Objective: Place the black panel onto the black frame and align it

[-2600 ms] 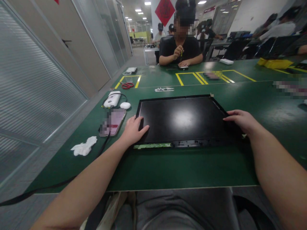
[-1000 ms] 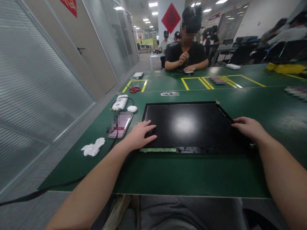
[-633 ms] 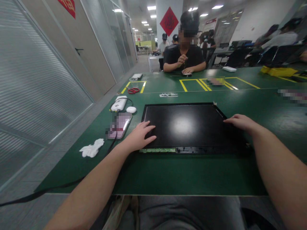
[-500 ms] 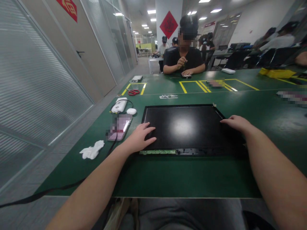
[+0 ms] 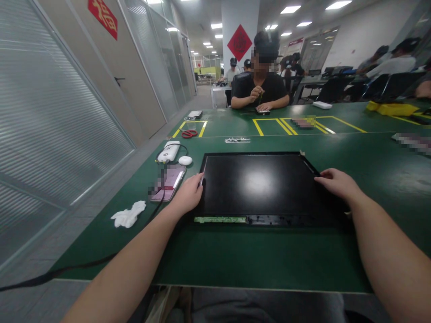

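Observation:
A large black display panel [image 5: 259, 188] lies flat on the green table [image 5: 256, 260], with a green circuit strip [image 5: 220, 220] along its near edge. My left hand [image 5: 188, 195] is at the panel's left edge, fingers curled onto that edge, where a thin pale rim shows. On the panel's right edge rests my right hand [image 5: 336, 183], fingers stretched out and lying flat on the black frame.
Left of the panel lie a phone [image 5: 167, 181], a white charger with cable [image 5: 168, 151], a small white case [image 5: 185, 160] and a crumpled white wipe [image 5: 128, 214]. Red scissors [image 5: 189, 133] sit in a yellow-taped box. A person in black [image 5: 261, 87] sits at the far side.
My left hand has slid off the screen's surface to its left edge and curled onto it. My right hand has stayed on the right edge. The view has tilted slightly upward.

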{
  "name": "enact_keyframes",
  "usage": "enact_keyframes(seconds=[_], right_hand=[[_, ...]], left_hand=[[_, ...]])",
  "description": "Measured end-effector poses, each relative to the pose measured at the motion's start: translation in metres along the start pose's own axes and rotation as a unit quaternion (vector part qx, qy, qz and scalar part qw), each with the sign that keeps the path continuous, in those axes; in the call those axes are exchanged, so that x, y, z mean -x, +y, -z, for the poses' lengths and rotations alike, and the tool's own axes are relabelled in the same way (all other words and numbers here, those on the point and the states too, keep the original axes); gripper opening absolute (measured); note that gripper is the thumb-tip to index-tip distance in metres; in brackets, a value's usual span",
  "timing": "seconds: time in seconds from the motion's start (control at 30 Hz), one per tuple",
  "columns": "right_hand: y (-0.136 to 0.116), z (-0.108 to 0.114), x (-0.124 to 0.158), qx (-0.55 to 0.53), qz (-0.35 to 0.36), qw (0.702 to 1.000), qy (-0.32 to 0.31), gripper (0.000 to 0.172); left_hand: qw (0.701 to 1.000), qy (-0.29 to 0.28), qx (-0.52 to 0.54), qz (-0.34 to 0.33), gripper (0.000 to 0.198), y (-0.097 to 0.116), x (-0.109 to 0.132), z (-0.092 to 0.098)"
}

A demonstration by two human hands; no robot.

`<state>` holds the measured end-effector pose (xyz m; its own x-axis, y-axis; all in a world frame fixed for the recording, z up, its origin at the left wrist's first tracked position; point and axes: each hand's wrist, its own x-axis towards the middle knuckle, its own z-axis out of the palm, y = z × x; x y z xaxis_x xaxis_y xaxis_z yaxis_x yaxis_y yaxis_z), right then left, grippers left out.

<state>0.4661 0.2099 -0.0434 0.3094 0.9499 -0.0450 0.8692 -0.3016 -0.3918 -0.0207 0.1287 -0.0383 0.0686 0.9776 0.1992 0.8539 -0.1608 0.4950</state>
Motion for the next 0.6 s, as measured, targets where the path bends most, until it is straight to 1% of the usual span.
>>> enact_keyframes(seconds=[0.17,0.27,0.33,0.4,0.5,0.6], right_hand=[[-0.008,0.009,0.006,-0.013,-0.022,1.0,0.006,0.034],[-0.01,0.011,0.009,-0.061,-0.039,0.997,0.003,0.036],[-0.01,0.009,0.009,-0.103,-0.042,0.994,-0.003,0.039],[-0.009,0.006,0.007,-0.134,-0.036,0.99,-0.003,0.041],[-0.007,0.003,0.004,-0.153,-0.031,0.988,0.002,0.04],[-0.006,0.003,0.004,-0.159,-0.034,0.987,0.002,0.04]], left_hand=[[0.993,0.028,0.104,0.05,0.063,-0.003,0.001,-0.001],[0.98,0.04,0.178,0.073,0.064,-0.007,-0.001,-0.002],[0.967,0.054,0.234,0.09,0.063,-0.009,-0.004,-0.003],[0.942,0.064,0.312,0.111,0.064,-0.01,-0.006,-0.004],[0.886,0.065,0.436,0.142,0.067,-0.01,-0.009,-0.006],[0.846,0.075,0.501,0.166,0.062,-0.01,-0.01,-0.007]])
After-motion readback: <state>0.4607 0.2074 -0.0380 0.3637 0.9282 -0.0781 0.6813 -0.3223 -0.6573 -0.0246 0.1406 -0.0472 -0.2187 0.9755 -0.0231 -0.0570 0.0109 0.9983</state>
